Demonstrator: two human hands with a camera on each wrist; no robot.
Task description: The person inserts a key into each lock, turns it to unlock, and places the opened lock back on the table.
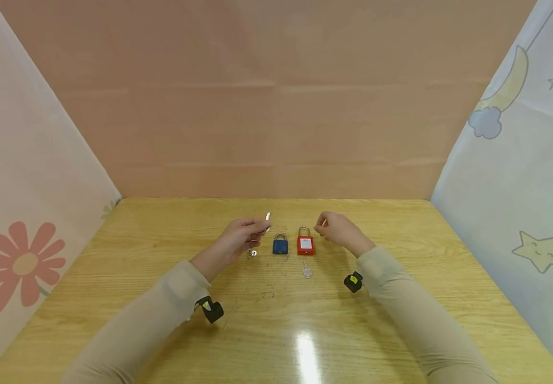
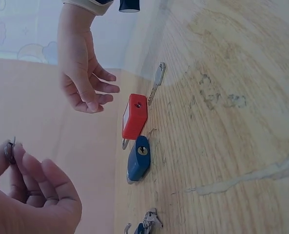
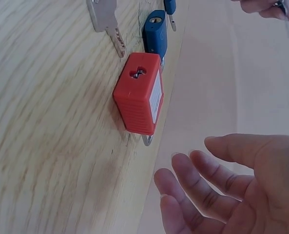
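Note:
My left hand point(image 1: 245, 233) pinches a silver key point(image 1: 268, 216) between thumb and fingertips; in the left wrist view a small ring point(image 2: 9, 151) shows at the fingertips. To its right a blue padlock point(image 1: 280, 246) lies on the table, its keyhole toward me. Beside that is a red padlock point(image 1: 306, 245) with a white label and a closed-looking shackle. A single key point(image 1: 307, 271) lies just in front of the red padlock. My right hand point(image 3: 227, 190) hovers by the red padlock's shackle, fingers loosely bent, holding nothing and apart from the lock.
Below the left hand lie more small keys point(image 2: 152, 218), beside another blue padlock point(image 2: 140, 229) that is partly cut off. The wooden table point(image 1: 276, 330) meets a plain back wall point(image 1: 276, 106), with patterned side sheets left and right.

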